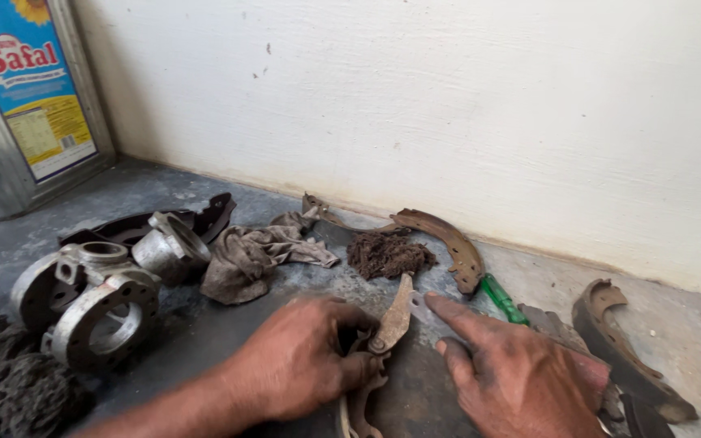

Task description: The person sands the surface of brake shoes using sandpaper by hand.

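Note:
My left hand (306,357) grips a rusty metal lever (393,318) that sticks up from a brake part lying on the dark floor at the bottom centre. My right hand (521,377) rests just right of it, its index finger stretched out toward the lever's upper end, close to or touching it. A curved rusty brake shoe (448,239) lies beyond the hands near the wall. A green-handled screwdriver (500,298) lies beside my right index finger.
Grey metal hub parts (103,304) sit at the left, a dirty rag (253,255) and a brown fibre wad (387,253) in the middle. Another brake shoe (622,345) lies at right. A large tin can (22,97) stands far left against the white wall (448,97).

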